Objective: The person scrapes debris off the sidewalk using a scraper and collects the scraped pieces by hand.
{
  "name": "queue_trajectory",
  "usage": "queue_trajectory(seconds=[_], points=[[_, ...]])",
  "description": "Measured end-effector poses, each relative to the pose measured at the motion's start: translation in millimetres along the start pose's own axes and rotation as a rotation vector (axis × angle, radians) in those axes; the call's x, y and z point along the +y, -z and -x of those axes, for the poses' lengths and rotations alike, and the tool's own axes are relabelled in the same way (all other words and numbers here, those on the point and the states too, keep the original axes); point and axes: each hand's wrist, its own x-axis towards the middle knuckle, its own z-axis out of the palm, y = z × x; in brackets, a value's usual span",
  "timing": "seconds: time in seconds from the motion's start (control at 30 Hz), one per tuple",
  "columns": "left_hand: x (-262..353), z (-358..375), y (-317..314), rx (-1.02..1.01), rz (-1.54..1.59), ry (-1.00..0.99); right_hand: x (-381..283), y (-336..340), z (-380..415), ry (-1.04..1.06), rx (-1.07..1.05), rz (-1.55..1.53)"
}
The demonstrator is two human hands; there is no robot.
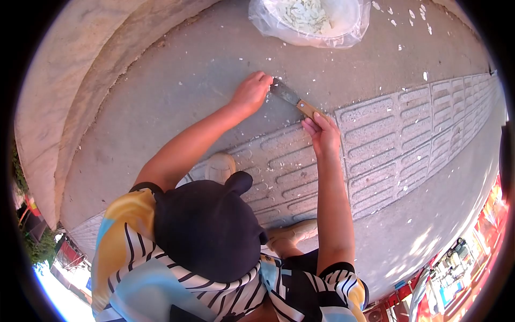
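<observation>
Grey pavement (177,112) spreads below me, edged on the left by a curved, pale stone kerb (80,70), crossed by a band of ribbed grey paving tiles (391,118) and strewn with small white flakes (425,75). Between my hands is a wooden-handled knife with a dull metal blade (289,96), slanting above the ground. My right hand (327,137) is partly closed, thumb and fingers gripping the end of the handle. My left hand (251,95) is curled nearly into a fist, its fingertips at the blade's tip; whether they pinch the metal or something small against it, I cannot tell. Ahead, well apart from the knife, sits a rounded container lined with clear plastic film (308,40), with a heap of pale greenish-white pieces (303,15) inside.

With my bare fingers so near the tip, I judge that a slip of the handle or a careless twist of my right wrist could nick them. A loose grip could also let the knife drop near my beige shoes (294,233).

I count one knife, one lined container, two hands and two shoes; the flakes are too many and the pieces too heaped to number.
</observation>
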Motion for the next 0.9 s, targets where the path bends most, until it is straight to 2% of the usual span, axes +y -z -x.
queue_trajectory(seconds=[0.17,0.27,0.3,0.33,0.4,0.43,0.5,0.53,0.67,0.77,0.9], points=[[14,-8,19,0.012,0.076,0.017,-13,-5,8,-0.028,-0.039,-0.112],[61,-37,78,0.099,0.114,-0.029,-56,-25,24,0.012,-0.162,-0.188],[79,-48,99,0.163,0.133,-0.064,-74,-39,30,0.045,-0.232,-0.251],[93,-60,118,0.212,0.117,0.012,-94,-54,32,0.082,-0.302,-0.316],[113,-78,144,0.319,0.081,0.152,-125,-77,34,0.274,-0.291,-0.198],[112,-78,145,0.341,0.127,0.079,-131,-79,32,0.355,-0.229,-0.086],[99,-71,143,0.392,0.213,-0.072,-132,-57,35,0.309,-0.256,0.006],[87,-58,137,0.281,0.182,-0.008,-127,-41,41,0.274,-0.263,0.056],[31,19,79,-0.12,0.092,0.242,-84,15,46,0.051,-0.058,0.263],[-1,50,28,-0.099,0.017,0.168,-41,39,28,-0.012,0.005,0.243],[3,38,9,-0.014,-0.048,0.045,-14,12,19,-0.011,-0.036,0.207]])
